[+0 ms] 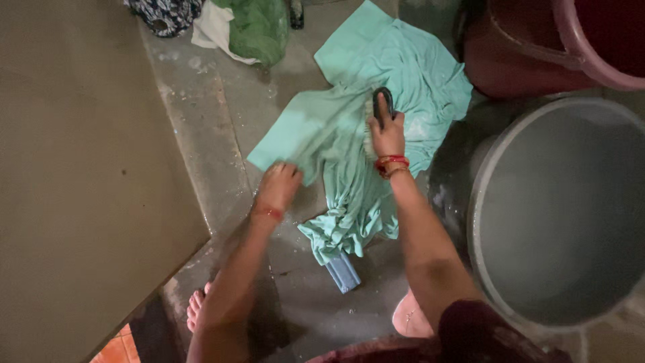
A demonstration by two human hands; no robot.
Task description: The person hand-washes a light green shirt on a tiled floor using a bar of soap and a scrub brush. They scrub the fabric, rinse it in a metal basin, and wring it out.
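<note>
A wet mint-green garment [410, 74] lies spread on the concrete floor [222, 128]. My right hand [388, 132] grips a dark-handled scrubbing brush [378, 111] pressed bristles-down on the cloth's middle. My left hand [277, 186] presses down on the garment's left edge, fingers curled on the fabric. Red bangles circle both wrists. A blue bar of soap [342, 272] sticks out from under the bunched lower end of the garment.
A large grey tub [484, 195] of water stands at the right, with dark red buckets [510, 60] behind it. More clothes, green [259, 27] and patterned [164, 13], lie at the top. A plain wall [74, 168] fills the left. My bare feet [196, 308] rest on the floor.
</note>
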